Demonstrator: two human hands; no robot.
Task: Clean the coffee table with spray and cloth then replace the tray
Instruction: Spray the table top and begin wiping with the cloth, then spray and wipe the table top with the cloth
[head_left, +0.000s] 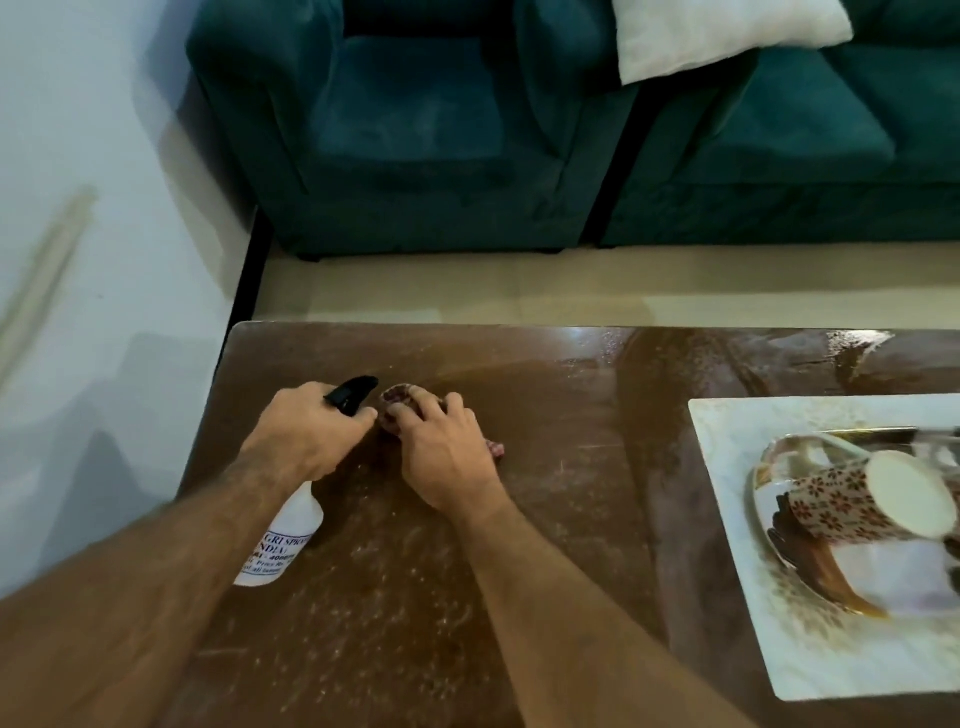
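A left hand (311, 434) grips the spray bottle (280, 540) while the right hand (444, 452) presses a bunched cloth (397, 397) onto the coffee table (571, 441). The tray (737, 457) sits at the table's right end, its mug (862, 501) tipped; a wide wipe could jostle it.

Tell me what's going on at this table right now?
A person is cleaning the coffee table. The left hand grips a white spray bottle by its black head. The right hand presses a small patterned cloth onto the wood, fingers curled over it. Spray droplets speckle the surface. The white tray, carrying a tipped floral cup, sits on the table at the right.
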